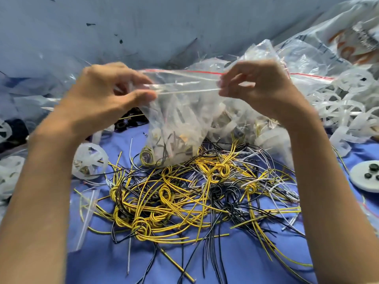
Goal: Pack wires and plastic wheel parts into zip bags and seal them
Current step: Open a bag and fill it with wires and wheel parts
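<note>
Your blue cloth (246, 253) carries everything. At its far right corner slumps a big clear sack (346, 35) with orange lettering, too blurred and creased to read. Across the middle of the cloth sprawls the wire pile (184, 197): thin yellow, black and white lengths, many tied into small knotted coils, all tangled together. Along the right edge lies a heap of wheel parts (348, 103), milky white spoked rings stacked loosely.

You hold the zip bag (180, 111) up over the far side of the wire pile, its bottom hanging just above the wires. It is clear plastic and holds a yellow coil, dark wires and pale pieces, blurred through the film. Your left hand (108, 93) pinches the left end of its mouth between thumb and fingertips; your right hand (260, 87) pinches the right end the same way, and the mouth is stretched between them. A red line runs just behind the mouth; whose bag it marks, you cannot tell.

Near the left edge one loose wheel (90, 162) stands tilted, and a flat bag (86, 214) lies beside the wires. At the right edge a white disc (367, 176) carries small black pieces.
</note>
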